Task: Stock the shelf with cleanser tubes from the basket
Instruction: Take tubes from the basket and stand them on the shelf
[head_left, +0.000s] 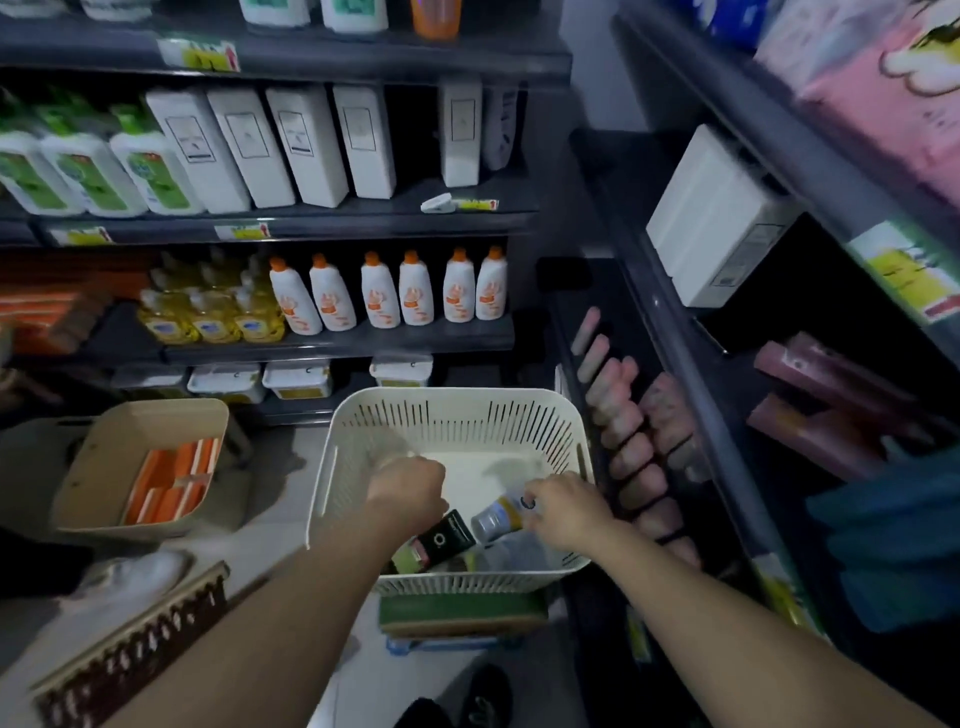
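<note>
Left hand (408, 491): curled inside the basket (452, 397), over a black tube (451, 538); I can't tell if it grips anything.
Right hand (563, 512): pinches a white-and-yellow tube (498, 517), near right corner.
Shelf (639, 322): right, holding pink tubes (631, 457).

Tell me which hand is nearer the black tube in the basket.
Left. The left hand sits right beside the upper end of the black tube; the right hand is farther right, its fingers around a silver-and-yellow tube.
</note>
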